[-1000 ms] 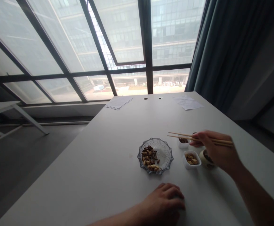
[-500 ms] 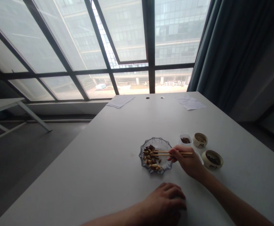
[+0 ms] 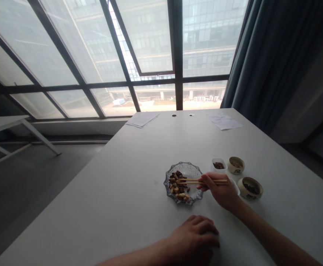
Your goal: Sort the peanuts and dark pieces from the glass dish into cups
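My right hand (image 3: 219,190) is closed around a pair of wooden chopsticks (image 3: 190,181), which point left across a scalloped clear glass dish (image 3: 193,170). Their tips are among a heap of brown and pale pieces, perhaps nuts or dried spices (image 3: 177,186), in the dish's left half. Whether the tips pinch a piece cannot be made out. Below the dish, my left hand (image 3: 196,236) rests on the table, fingers loosely bent and apart, with nothing visible in it. Just beyond my right hand stands a small white tub (image 3: 219,169) holding dark brown pieces.
Two cream bowls (image 3: 236,170) with dark markings stand at the right, the nearer bowl (image 3: 250,195) holding dark pieces. A second white container (image 3: 235,186) is partly hidden behind my right hand. Papers (image 3: 141,119) and a crumpled sheet (image 3: 224,121) lie toward the table's far edge.
The chopsticks have drawn slightly closer together, with their tips a little lower and farther left over the heap. My left hand has stayed in place.
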Available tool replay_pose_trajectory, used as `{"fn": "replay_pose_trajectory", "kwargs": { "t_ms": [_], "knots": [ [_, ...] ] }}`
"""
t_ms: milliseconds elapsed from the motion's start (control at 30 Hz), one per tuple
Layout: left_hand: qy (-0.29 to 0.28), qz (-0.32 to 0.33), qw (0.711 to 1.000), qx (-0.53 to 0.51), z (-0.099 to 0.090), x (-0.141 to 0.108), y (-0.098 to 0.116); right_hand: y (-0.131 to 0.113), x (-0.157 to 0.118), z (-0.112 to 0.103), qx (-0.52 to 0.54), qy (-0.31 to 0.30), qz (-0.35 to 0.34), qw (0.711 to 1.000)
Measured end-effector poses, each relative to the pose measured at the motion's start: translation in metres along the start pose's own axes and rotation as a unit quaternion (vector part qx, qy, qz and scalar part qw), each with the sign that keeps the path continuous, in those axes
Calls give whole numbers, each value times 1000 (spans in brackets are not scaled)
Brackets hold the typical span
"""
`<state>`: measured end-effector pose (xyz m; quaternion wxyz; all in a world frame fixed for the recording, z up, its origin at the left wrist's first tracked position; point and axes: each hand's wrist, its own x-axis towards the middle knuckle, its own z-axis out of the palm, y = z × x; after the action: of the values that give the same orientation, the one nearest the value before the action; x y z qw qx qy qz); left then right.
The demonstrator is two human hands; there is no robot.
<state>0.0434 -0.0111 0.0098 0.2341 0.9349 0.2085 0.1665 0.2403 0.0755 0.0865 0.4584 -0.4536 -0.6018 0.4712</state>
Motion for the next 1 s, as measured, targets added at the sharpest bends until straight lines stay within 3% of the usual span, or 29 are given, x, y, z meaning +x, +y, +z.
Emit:
{"fn": "replay_pose_trajectory", "kwargs": {
  "t_ms": [100, 200, 300, 433, 600, 733, 867, 1000],
  "knots": [
    [0, 4, 1000, 2, 1, 0, -1, -8, 0, -5, 5, 14, -1, 1000],
    [7, 2, 1000, 0, 2, -1, -1, -32, -3, -22, 1, 38, -19, 999],
    [0, -3, 1000, -4, 3, -1, -2, -63, -10, -55, -44, 127, -54, 989],
    [-9, -3, 1000, -10, 3, -1, -3, -89, -19, -108, -197, 275, -70, 938],
    [17, -5, 1000, -8, 3, -1, -1, -89, -18, -149, -288, 299, -48, 908],
    [33, 0, 999, -10, 1, -2, 2, -88, -14, -149, -296, 305, -59, 903],
    [15, -3, 1000, -12, -2, -2, 3, -88, -12, -127, -195, 304, -84, 929],
    [0, -1, 1000, -11, -3, 0, 2, -75, -10, -81, -93, 186, -86, 974]
  ]
}}
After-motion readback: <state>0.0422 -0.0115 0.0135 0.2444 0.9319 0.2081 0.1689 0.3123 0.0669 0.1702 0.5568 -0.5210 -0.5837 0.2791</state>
